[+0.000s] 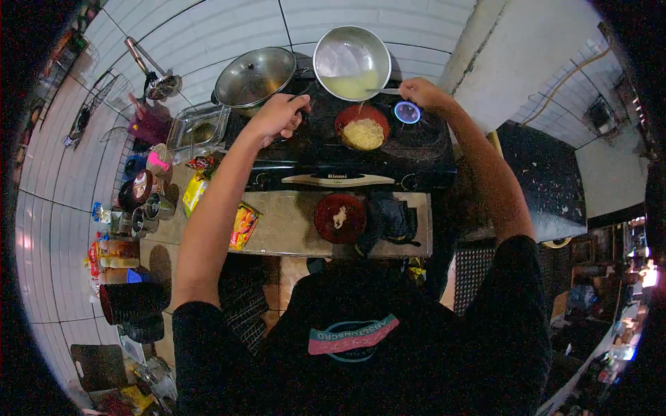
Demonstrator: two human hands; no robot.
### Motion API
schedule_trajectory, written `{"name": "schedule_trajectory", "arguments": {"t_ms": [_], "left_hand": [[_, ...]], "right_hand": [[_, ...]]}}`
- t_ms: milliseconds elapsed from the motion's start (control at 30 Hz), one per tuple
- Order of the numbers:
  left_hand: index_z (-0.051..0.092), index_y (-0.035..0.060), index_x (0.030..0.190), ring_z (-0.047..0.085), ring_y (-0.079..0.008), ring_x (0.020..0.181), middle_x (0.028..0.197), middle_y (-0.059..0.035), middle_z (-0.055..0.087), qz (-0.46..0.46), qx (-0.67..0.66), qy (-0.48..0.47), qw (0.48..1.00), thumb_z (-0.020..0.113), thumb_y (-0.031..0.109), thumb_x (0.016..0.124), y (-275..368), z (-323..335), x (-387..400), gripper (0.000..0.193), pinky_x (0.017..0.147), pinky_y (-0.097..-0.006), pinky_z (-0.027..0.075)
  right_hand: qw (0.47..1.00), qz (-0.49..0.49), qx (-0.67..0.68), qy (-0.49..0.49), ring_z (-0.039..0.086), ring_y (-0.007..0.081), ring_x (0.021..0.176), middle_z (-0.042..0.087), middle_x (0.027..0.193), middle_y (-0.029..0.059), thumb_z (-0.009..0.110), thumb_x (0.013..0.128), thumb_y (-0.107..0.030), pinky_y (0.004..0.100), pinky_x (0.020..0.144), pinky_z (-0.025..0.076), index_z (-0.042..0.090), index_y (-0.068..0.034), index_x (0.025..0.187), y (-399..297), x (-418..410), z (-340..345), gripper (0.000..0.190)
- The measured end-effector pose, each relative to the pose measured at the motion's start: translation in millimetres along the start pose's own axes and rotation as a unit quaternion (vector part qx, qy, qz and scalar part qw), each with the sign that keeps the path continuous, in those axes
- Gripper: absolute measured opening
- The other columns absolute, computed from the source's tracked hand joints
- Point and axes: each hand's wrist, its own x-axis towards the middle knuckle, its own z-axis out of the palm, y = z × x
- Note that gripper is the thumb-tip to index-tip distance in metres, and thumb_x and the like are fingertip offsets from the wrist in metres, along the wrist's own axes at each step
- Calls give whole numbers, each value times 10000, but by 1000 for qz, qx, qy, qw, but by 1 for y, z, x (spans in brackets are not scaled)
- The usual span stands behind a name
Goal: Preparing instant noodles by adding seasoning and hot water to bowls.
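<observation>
My right hand grips the handle of a metal saucepan, tilted so that its inside faces me. Pale yellow liquid lies along its lower side. Just below the saucepan, a red-brown bowl on the stove holds pale noodles. A thin pale streak shows between pan and bowl. My left hand is over the stove's left side, fingers curled, near a lidded pan. Something thin and dark shows at its fingertips; whether it is held is unclear.
Blue flame burns on the right burner of the black Rinnai gas stove. Before it, a second red-brown bowl holds a pale paste beside a dark cloth. Bright food packets, a glass dish and jars stand left.
</observation>
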Motion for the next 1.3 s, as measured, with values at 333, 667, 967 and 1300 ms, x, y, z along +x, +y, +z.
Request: {"name": "schedule_trajectory", "arguments": {"t_ms": [333, 667, 967, 1300], "left_hand": [[548, 39, 907, 293, -36, 417, 560, 46, 367, 7, 23, 12, 1000, 498, 357, 921, 0, -1, -1, 322, 347, -201, 218], [532, 18, 884, 296, -50, 434, 555, 37, 371, 15, 9, 8, 1000, 502, 323, 916, 5, -3, 0, 307, 377, -221, 235], [550, 55, 893, 286, -26, 407, 554, 59, 369, 9, 23, 27, 999, 503, 362, 923, -1, -9, 3, 312, 334, -198, 218], [523, 33, 879, 299, -39, 434, 562, 39, 378, 13, 13, 4, 1000, 494, 327, 919, 0, -12, 1, 297, 371, -207, 232]], "right_hand": [[994, 69, 73, -42, 506, 158, 632, 551, 646, 53, 498, 848, -257, 331, 593, 423, 574, -41, 744, -4, -8, -3, 251], [999, -27, -29, 33, 515, 204, 614, 536, 672, 54, 480, 902, -267, 339, 560, 433, 569, -68, 802, -5, -51, -12, 240], [870, -51, -487, 56, 627, 252, 759, 644, 840, 50, 567, 828, -182, 388, 574, 502, 557, -134, 1002, -99, -94, -12, 180], [908, 3, -368, 202, 625, 293, 676, 634, 724, 91, 542, 883, -272, 395, 564, 495, 611, -143, 915, -100, -66, -26, 149]]}}
